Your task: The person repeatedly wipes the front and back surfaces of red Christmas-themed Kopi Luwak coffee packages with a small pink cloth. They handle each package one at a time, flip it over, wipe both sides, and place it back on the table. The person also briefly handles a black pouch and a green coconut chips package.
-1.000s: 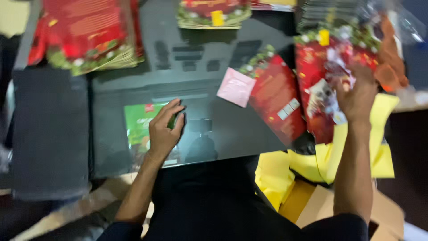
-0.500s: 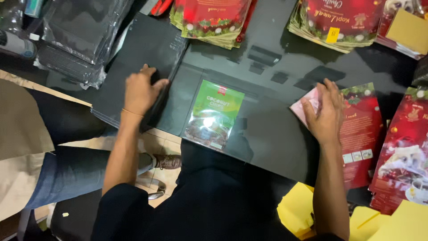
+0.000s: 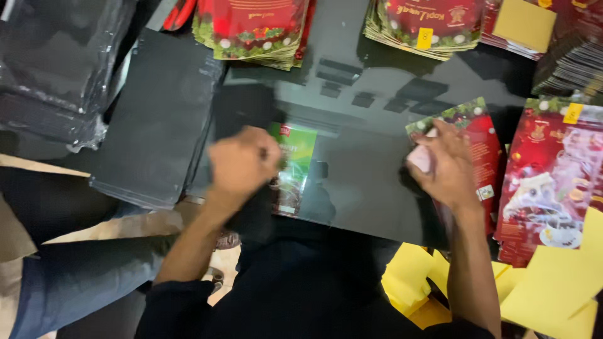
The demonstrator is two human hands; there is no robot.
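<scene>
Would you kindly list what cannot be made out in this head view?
- Left hand: motion-blurred, so its grip is unclear.
- Green packet: left side hidden under that hand.
- Pink item: mostly covered by the right hand.
- Yellow sheets: cut off by the frame's bottom edge.

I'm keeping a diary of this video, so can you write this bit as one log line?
left hand: on green packet | right hand: holding pink slip over red pouch | surface: dark table

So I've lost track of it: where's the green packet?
Head view, left of centre on the dark table: the green packet lies beside the left hand.
</scene>
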